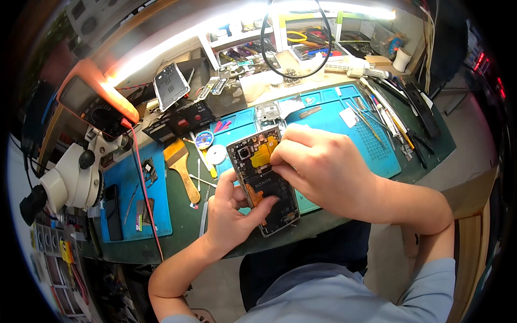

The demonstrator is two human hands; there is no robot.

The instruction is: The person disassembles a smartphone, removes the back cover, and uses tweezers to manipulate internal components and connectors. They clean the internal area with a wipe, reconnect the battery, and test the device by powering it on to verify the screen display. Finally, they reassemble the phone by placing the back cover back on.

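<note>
An opened smartphone (272,196) is held up over the near edge of the bench, its battery, camera and boards bare. My left hand (229,215) grips the phone's lower left side, thumb lying across the dark battery. At its upper right side, beside the yellow foil patch (263,154), my right hand (323,167) has its fingers pinched together. Whatever those fingertips hold, if anything, is hidden. Behind the phone lies a light-blue repair mat (328,107), with a small metal part (267,110) near the phone's top end.
An orange multimeter (94,99) with a red lead and a white microscope (67,177) stand at the left. A wooden brush (183,167) lies left of the phone. Tweezers and screwdrivers (396,116) are piled at right. A black cable loop (264,43) hangs above the bench.
</note>
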